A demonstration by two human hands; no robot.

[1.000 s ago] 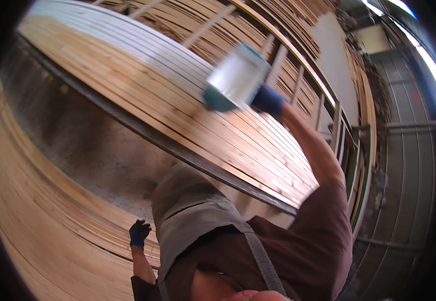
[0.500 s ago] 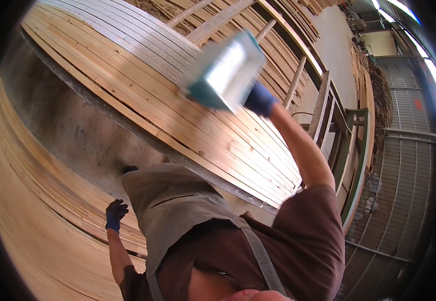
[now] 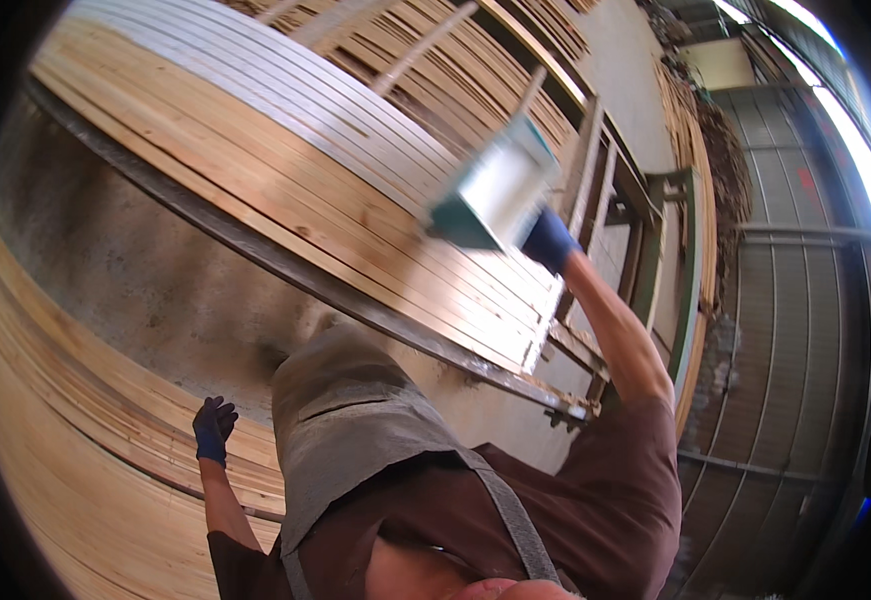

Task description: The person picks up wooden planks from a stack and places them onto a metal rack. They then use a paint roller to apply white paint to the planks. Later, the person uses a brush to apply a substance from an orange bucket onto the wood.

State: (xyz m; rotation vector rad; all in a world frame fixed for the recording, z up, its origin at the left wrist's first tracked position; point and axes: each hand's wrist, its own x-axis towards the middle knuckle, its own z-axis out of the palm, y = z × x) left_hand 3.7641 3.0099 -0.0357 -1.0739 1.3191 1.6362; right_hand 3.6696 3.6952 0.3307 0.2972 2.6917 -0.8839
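My right hand [image 3: 550, 240], in a blue glove, is closed around the near end of a teal scoop [image 3: 495, 190] shaped like a dustpan, with a pale, bright inside. Motion blurs the scoop; it is tilted over a row of long wooden boards [image 3: 285, 215] laid side by side. I cannot tell whether it touches them. On the far side, part of the boards has a whitish, shiny surface. My left hand [image 3: 214, 428], gloved in dark blue, hangs out to the left with loosely bent fingers apart and nothing visible in them. Below it lie more boards [image 3: 85, 400].
A dark metal edge [image 3: 255, 260] runs along the near side of the board row. Concrete floor [image 3: 145, 270] separates the two lots of boards. Beyond stand a rail frame [image 3: 595, 150] and stacked strips [image 3: 455, 70]. A green metal frame [image 3: 690, 240] stands at the right, before a sheet wall [image 3: 775, 330].
My right hand has carried the scoop to the right along the boards, nearer their right end. The whole view has shifted. My left hand stays out at the side with its fingers loose.
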